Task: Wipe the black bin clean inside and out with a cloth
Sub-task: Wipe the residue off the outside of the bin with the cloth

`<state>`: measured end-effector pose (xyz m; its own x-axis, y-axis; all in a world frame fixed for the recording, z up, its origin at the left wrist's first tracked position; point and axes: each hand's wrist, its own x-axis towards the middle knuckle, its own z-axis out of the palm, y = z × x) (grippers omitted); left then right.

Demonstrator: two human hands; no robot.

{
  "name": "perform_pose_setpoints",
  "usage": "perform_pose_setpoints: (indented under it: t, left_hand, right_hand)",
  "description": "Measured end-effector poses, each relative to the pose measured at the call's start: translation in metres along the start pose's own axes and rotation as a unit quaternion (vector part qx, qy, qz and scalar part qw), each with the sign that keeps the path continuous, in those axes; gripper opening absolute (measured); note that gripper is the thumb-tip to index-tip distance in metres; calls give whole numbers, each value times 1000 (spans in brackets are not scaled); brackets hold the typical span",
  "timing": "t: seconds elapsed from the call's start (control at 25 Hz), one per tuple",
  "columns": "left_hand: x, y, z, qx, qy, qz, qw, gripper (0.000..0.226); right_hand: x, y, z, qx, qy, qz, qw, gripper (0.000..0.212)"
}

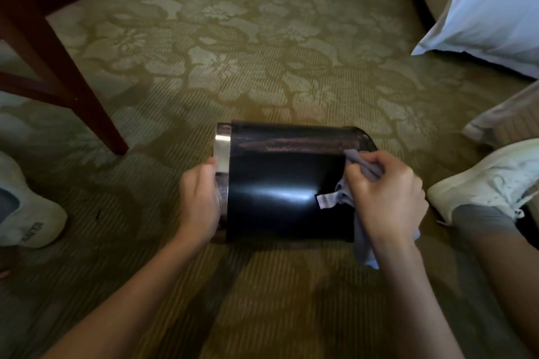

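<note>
An olive carpet [233,52] with a pale floral pattern covered the floor. Dark wooden furniture legs [58,73] stood at far left. A white pillow [490,9] lay at far right.

Olive carpet [233,52] with a pale floral pattern carries everything — the black bin [277,198] lies on its side at centre, its metal-banded end toward nine o'clock. A dark wooden leg [87,102] stands at ten o'clock; one white shoe [26,213] rests at eight o'clock, another shoe [490,181] at three.
</note>
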<state>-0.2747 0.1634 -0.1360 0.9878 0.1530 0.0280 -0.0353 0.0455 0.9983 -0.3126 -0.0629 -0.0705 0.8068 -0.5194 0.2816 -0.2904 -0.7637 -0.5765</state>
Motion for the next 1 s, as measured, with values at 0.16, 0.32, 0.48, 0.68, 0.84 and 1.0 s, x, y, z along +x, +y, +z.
perform_pose_setpoints:
  t: [0.16, 0.32, 0.48, 0.68, 0.84, 1.0]
  left_hand:
    - [38, -7, 10, 20, 19, 33, 999, 49]
    - [58, -25, 2, 50, 51, 34, 997, 40]
    - [48, -39, 0, 65, 47, 55, 995, 38]
    - [44, -38, -6, 205, 9, 130, 970, 32]
    - [44, -41, -5, 116, 43, 87, 988, 43]
    - [34, -45, -7, 94, 15, 79, 992, 43]
  right_hand:
    - [36, -3, 25, 12, 0, 8, 1000, 24]
    - [38, -10, 47, 32, 41, 4, 999, 21]
    - [4, -42, 68, 46, 6, -41, 998, 20]
    - [-49, -115, 108, 52, -100, -172, 979, 18]
    - [-25, -74, 83, 21, -73, -134, 988, 22]
    - [21, 10, 27, 11, -1, 8, 1000, 19]
